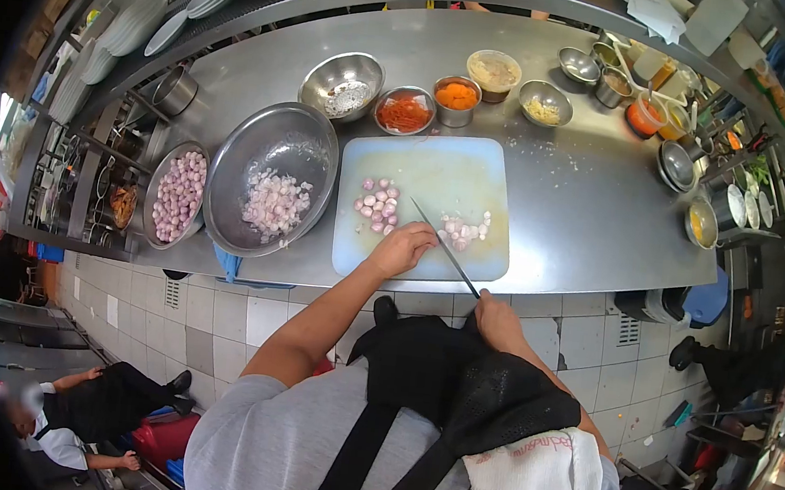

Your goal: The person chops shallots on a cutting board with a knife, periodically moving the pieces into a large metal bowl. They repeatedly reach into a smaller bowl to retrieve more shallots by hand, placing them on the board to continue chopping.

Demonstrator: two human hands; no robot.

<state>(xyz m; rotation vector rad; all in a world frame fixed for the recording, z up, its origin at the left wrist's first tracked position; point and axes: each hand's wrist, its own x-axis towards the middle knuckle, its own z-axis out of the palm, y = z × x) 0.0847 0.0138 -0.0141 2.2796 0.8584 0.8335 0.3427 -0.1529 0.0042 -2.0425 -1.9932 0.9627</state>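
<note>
My right hand [500, 323] is wrapped round the handle of a long knife [448, 252], whose blade points up and left over the cutting board [438, 169]. Beside the blade, my left hand [403, 250] is closed, its fingertips pressed near the knife; what it holds, if anything, is hidden. Whole peeled shallots [379, 205] lie on the board's left part. Cut pieces [464, 233] lie to the right of the blade. Left of the board, a large steel bowl [309, 166] holds sliced shallots [274, 205], and a smaller bowl holds whole shallots [179, 196].
Behind the board stand a steel bowl [342, 80], a bowl of red strips [404, 112], an orange-filled container [457, 95], a lidded tub [494, 72] and a bowl of yellowish pieces [546, 106]. Plates are stacked at upper left. A seated person [112, 407] is at lower left.
</note>
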